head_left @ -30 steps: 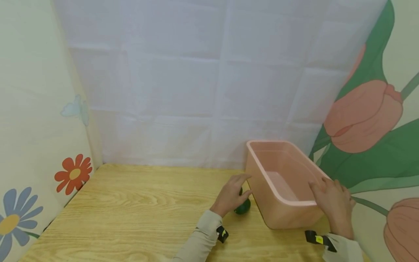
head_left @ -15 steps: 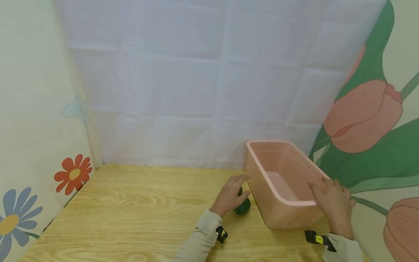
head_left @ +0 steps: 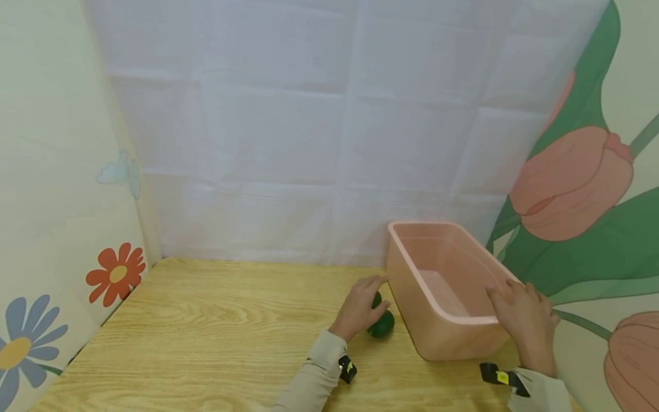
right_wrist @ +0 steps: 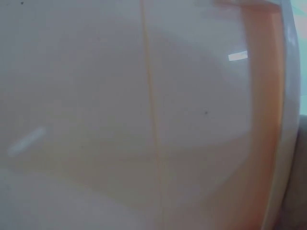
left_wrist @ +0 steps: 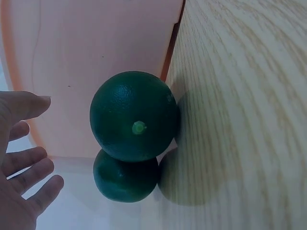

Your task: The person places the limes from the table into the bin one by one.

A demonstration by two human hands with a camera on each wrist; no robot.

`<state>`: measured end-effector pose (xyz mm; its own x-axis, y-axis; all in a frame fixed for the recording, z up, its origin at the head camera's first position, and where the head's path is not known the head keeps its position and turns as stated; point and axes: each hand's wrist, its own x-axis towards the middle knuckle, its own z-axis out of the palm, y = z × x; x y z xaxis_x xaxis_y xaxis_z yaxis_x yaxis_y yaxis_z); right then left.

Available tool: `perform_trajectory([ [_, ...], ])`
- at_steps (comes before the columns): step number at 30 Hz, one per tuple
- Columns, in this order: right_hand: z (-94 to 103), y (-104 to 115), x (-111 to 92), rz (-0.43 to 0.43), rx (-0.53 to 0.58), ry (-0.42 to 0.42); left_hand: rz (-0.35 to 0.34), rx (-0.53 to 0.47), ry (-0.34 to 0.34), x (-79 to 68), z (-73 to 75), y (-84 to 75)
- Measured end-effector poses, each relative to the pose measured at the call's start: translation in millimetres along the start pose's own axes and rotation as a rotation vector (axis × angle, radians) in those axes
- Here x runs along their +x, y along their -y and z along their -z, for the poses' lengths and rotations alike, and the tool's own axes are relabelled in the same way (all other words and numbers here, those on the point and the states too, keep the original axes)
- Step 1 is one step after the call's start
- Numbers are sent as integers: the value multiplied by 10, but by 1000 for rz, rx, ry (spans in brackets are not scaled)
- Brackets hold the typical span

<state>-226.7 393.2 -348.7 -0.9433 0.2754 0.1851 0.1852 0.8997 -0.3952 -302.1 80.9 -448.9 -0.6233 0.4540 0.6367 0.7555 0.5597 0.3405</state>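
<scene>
A pale cloth hangs behind a wood-grain table; on its right side stands a pink bin, upright, its mouth facing up. The right hand is at the bin's near right corner, thumb toward the inside of the rim and the other fingers along the right edge; whether it grips the rim or merely rests there cannot be told — the right wrist view is mostly blurred pink wall. The left hand holds nothing, its thumb apart from its loosely bent fingers; it reaches forward, back of the hand up, a light sleeve and black strap behind it. Two dark green fruits lie on the table between that hand and the bin — the near fruit below the thumb, the far fruit partly hidden by the hand; in the left wrist view, both are clear of the fingers, which are higher off the wood; whether the fruits touch each other is unclear.
</scene>
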Motion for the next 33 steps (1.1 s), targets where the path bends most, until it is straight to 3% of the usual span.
perform_trajectory([
  [5, 3, -2, 5, -6, -5, 4, 36, -34, 13, -4, -10, 20],
  [21, 5, 14, -29, 11, 0, -16, 61, -35, 26, -59, -70, 84],
  [33, -10, 12, -35, 18, 7, -37, 7, -24, 60, -72, -170, 76],
])
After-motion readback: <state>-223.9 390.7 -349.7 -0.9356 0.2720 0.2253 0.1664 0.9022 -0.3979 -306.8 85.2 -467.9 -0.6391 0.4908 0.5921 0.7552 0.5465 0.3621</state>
